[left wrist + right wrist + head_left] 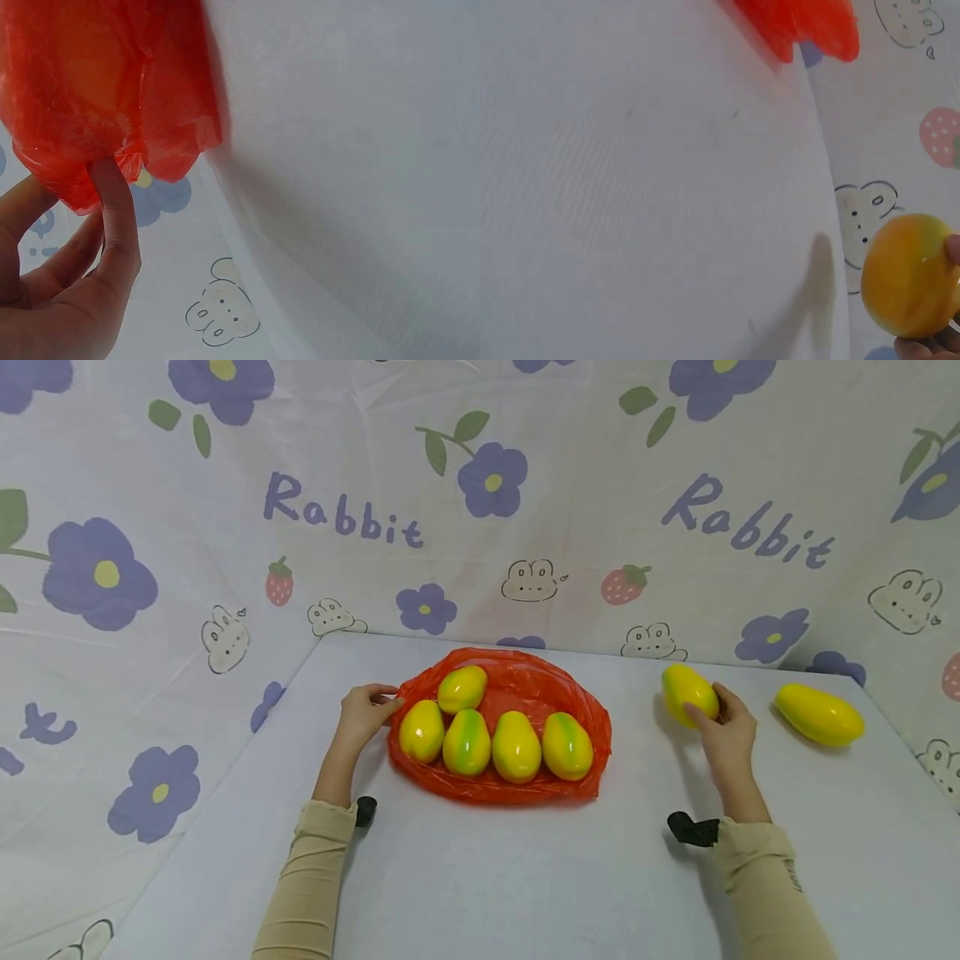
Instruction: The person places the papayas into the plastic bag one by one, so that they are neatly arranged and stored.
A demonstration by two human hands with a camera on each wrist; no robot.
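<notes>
A red plastic bag [517,681] lies spread open on the table, with several yellow papayas [517,747] streaked with green inside it. At its left edge, my left hand [365,718] pinches the thin plastic between thumb and fingers. The left wrist view shows the fingers [116,217] against the bag's gathered rim [172,142]. Off to the right of the bag, my right hand [731,735] grips another papaya [686,693], held above the table. In the right wrist view this papaya [911,277] appears at the right edge, with most of the hand out of frame.
One more long papaya [819,715] lies on the white table [510,877] beyond my right hand, near the right edge. Behind the table hangs a cloth [570,527] printed with flowers, rabbits and strawberries. A black wrist mount [692,829] sticks out from the right sleeve.
</notes>
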